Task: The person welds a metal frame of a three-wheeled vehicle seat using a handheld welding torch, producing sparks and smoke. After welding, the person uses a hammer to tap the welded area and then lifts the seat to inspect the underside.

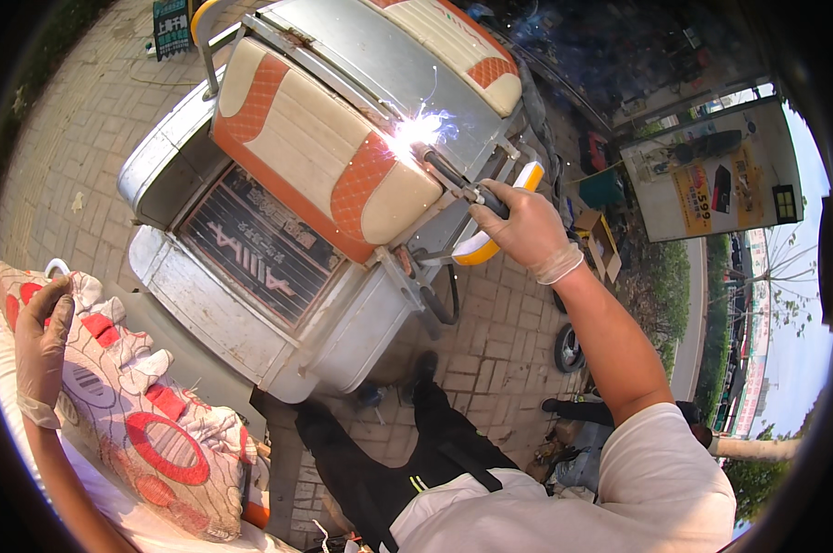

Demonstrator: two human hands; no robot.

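My right hand (522, 226), in a thin pale glove, grips the handle of a dark welding torch (458, 180). Its tip throws a bright white spark (414, 131) against the metal frame of a small white cart (250, 304), just beside an orange and cream padded seat (315, 147). My left hand (43, 341), also gloved, is closed on the edge of a red and cream patterned cloth (149, 415) at the far left, held up near my body. My dark trousers (407, 461) show below.
A second padded seat (453, 37) lies on the cart's far side. A yellow and white rail (499, 221) curves behind my right hand. Brick paving (75, 138) surrounds the cart. A signboard (711, 175), boxes and another person's dark clothing (582, 410) are at right.
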